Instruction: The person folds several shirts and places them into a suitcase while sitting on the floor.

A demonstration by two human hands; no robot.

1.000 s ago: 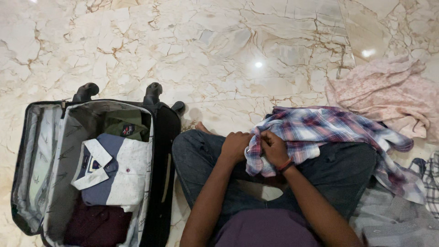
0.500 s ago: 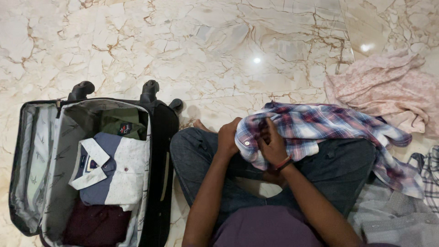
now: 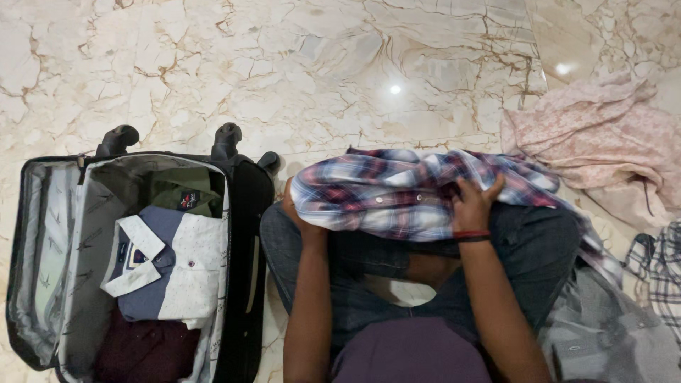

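Observation:
A plaid shirt [image 3: 397,191] in blue, red and white is stretched out across my crossed legs. My left hand [image 3: 296,213] grips its left end, mostly hidden under the cloth. My right hand [image 3: 474,203] holds the shirt farther right, fingers up against the fabric, a red and black band on the wrist. To my left lies an open black suitcase [image 3: 248,213] with a folded blue and white shirt [image 3: 174,266], a green garment [image 3: 186,191] behind it and a maroon garment [image 3: 145,351] in front.
A pink patterned garment [image 3: 603,135] lies crumpled on the marble floor [image 3: 284,64] at the right. A grey garment [image 3: 610,340] and a checked cloth [image 3: 656,273] lie by my right knee. The suitcase wheels [image 3: 117,138] point away from me.
My hands have moved apart and spread the plaid shirt wide; before, both were bunched together at its left corner. The left hand is now under the cloth.

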